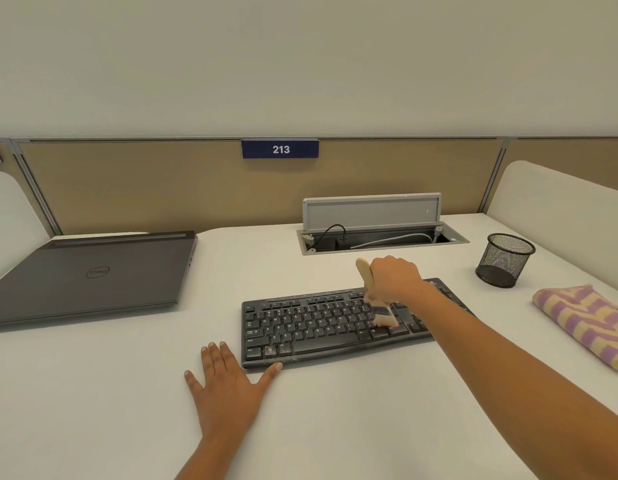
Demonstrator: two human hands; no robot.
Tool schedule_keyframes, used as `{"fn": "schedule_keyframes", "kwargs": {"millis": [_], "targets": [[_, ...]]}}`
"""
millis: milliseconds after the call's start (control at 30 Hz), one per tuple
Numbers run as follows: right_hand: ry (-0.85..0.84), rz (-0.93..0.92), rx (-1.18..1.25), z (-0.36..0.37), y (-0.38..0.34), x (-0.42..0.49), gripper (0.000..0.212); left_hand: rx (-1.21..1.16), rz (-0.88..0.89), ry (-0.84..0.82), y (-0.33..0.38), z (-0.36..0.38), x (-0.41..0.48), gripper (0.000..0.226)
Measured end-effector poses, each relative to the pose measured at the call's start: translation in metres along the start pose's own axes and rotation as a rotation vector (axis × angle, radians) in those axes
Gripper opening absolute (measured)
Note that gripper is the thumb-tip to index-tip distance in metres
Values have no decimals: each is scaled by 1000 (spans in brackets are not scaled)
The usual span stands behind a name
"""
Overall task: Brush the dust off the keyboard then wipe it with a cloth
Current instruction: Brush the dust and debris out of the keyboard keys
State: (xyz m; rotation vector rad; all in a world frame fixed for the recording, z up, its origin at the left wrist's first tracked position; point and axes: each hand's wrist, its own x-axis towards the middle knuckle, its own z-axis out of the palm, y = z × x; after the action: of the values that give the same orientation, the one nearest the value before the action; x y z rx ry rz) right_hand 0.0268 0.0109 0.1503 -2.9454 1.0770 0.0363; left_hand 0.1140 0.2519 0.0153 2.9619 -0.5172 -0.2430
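Note:
A black keyboard (311,327) lies on the white desk, with pale dust along its front edge. My right hand (394,278) grips a wooden-handled paint brush (383,315); its pale bristles press on the keys at the keyboard's right side. My left hand (227,382) lies flat on the desk with fingers spread, its thumb touching the keyboard's front left corner. A folded purple and yellow striped cloth (588,323) rests at the right edge of the desk.
A shut dark laptop (92,275) sits at the left. A black mesh pen cup (505,259) stands behind the cloth. An open cable hatch (380,233) with cords lies behind the keyboard, below a tan partition.

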Motion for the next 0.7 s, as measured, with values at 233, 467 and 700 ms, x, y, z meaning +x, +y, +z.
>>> {"fn": "schedule_keyframes", "kwargs": {"millis": [233,467,700], "targets": [[139,130,216,14,-3,1,33,-7,7,26,0,1,-1,150],[66,103,179,21,-1,3,25,-1,13,44,-1,3,0,120],[79,98,234,18,-5,5,26,-5,3,10,0,2,1,151]]}}
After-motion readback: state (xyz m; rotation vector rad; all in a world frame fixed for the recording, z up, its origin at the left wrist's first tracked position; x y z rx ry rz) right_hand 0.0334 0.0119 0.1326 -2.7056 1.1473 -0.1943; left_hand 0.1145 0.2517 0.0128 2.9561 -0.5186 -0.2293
